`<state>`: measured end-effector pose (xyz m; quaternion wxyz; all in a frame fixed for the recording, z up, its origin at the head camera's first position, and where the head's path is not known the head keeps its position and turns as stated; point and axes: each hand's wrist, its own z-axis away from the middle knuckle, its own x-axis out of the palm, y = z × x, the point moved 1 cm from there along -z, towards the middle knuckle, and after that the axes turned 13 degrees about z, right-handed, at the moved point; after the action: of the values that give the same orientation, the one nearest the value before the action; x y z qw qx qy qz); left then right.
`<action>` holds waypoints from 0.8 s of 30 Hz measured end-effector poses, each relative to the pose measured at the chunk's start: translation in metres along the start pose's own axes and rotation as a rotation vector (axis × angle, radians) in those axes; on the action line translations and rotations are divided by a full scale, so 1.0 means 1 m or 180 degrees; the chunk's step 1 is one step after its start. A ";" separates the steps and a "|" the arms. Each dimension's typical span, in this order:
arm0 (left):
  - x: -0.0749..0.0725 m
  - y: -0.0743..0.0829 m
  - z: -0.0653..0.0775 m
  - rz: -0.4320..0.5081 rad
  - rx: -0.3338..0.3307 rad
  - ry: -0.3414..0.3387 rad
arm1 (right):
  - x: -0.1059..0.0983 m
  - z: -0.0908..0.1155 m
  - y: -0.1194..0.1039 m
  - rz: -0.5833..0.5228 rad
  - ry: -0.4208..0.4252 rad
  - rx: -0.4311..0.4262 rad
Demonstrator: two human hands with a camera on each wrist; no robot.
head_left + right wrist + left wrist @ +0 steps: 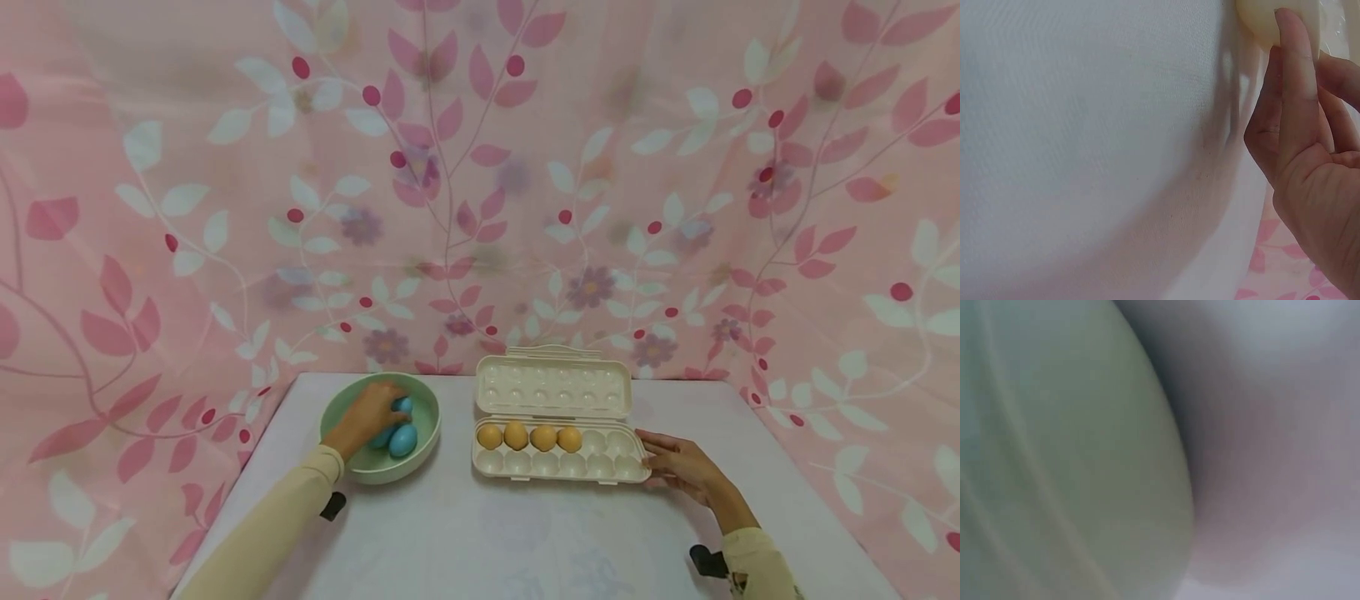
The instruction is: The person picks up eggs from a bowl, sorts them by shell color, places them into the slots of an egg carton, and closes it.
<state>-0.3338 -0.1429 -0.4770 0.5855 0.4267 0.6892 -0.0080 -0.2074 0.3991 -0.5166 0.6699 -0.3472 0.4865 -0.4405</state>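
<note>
My left hand (372, 414) reaches down into a pale green bowl (381, 475) on the left of the table. Its thumb and fingers pinch a blue egg (403, 405); another blue egg (403, 440) lies beside the thumb, and a third is partly hidden under the hand. To the right lies an open cream egg carton (540, 473), with several orange-yellow eggs (516, 435) in its back row. At the carton's right end, my right hand (686, 468) holds the rim between thumb and fingers. The left wrist view has only the bowl's blurred outer wall (1104, 450).
The carton's lid (553, 387) stands raised at the back, near a pink floral cloth (480, 208) that hangs behind and at both sides. A whitish cloth covers the table (465, 542). Dark wrist-camera parts (707, 562) show near both sleeves.
</note>
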 end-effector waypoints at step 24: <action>-0.004 0.040 -0.008 0.0875 0.0021 0.0472 | 0.002 0.000 -0.002 -0.0006 0.0066 0.0082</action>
<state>-0.3171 -0.1159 -0.4513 0.5272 0.5183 0.6657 0.1015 -0.2075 0.3964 -0.5151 0.6689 -0.3344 0.4874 -0.4509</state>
